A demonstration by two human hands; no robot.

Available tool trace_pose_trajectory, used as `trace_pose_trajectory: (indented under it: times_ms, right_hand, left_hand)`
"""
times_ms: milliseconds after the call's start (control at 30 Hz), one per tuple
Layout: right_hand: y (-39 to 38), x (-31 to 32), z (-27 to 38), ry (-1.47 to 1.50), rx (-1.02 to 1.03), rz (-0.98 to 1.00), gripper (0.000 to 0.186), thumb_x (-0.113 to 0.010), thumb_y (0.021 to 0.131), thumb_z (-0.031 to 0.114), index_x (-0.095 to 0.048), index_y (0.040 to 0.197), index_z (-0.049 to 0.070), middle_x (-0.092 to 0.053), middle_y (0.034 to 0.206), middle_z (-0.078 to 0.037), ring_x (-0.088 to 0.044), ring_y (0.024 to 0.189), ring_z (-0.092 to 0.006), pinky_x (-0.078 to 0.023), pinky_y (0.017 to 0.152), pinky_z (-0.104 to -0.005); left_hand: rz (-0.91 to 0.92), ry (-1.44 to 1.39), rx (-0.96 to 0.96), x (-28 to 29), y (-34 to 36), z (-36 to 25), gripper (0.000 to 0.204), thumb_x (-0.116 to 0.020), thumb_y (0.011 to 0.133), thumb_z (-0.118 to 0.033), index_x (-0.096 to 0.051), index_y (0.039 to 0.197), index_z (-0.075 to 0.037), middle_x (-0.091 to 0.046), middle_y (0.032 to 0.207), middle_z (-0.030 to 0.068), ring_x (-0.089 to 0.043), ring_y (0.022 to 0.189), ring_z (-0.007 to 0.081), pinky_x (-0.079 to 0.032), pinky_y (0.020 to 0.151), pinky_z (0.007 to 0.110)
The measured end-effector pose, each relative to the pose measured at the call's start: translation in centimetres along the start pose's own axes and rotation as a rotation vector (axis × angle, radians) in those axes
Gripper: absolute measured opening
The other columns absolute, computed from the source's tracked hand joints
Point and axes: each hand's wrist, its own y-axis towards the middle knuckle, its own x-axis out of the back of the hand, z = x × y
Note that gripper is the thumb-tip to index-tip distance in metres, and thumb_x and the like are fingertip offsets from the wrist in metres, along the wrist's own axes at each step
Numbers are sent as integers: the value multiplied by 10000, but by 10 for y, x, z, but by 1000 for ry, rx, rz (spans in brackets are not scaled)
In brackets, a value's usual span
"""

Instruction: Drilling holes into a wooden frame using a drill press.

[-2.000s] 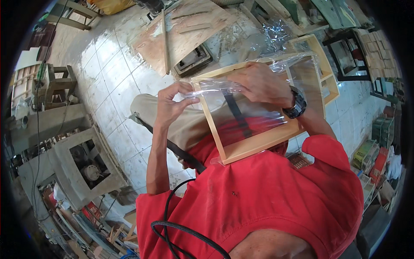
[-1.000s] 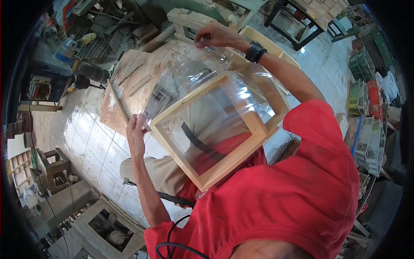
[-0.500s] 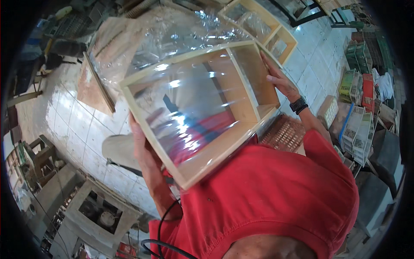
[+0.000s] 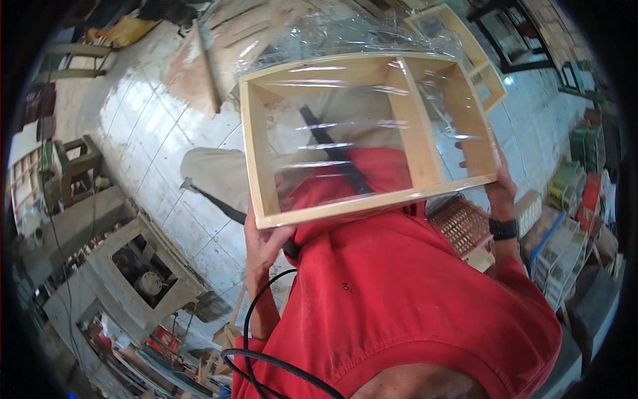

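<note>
A pale wooden box frame [image 4: 365, 201] with one divider is held up in front of my red shirt. Clear plastic film [image 4: 332, 38] is stretched over it in shiny creases and bunches up beyond its far edge. My left hand [image 4: 262, 241] grips the near left corner, thumb beneath the rail and some fingers showing through the film. At the near right corner, my right hand [image 4: 503, 188], below a black wristband, wraps the side, its fingertips visible through the smaller compartment. My lap shows through the larger compartment.
A second wooden frame [image 4: 477, 50] lies beyond on the tiled floor [image 4: 146, 126], beside a black-framed stool [image 4: 515, 63]. A brown basket [image 4: 458, 229] is at my right, with plastic crates [image 4: 558, 249] farther out. A machine housing [image 4: 149, 282] stands left; a black cable [image 4: 247, 326] crosses my arm.
The frame has turned clockwise to lie more level and shifted right. My right hand has slid from the far right side to the near right corner; my left hand stays by the near left corner.
</note>
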Motion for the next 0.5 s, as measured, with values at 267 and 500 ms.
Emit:
trace_pose_trajectory:
  times_ms: [267,500]
  right_hand:
    - [9,-24,20,-857,214,-465,457,-537,936,394,-581,1101,-30,-612,868,-47,-530,750,-101,-429,638,-260]
    - [45,-47,31,-1472,726,-480,336,-515,961,275,-670,939,-22,-565,590,-80,-506,473,-149,-408,478,-270]
  left_hand:
    - [-528,736,-379,-12,20,-28,287,-466,986,-226,-601,907,14,-541,620,121,-496,523,148,-419,519,279]
    - [-864,1007,-528,-1,29,-71,303,-481,980,-253,-650,875,-25,-529,528,136,-516,446,200,-410,471,321]
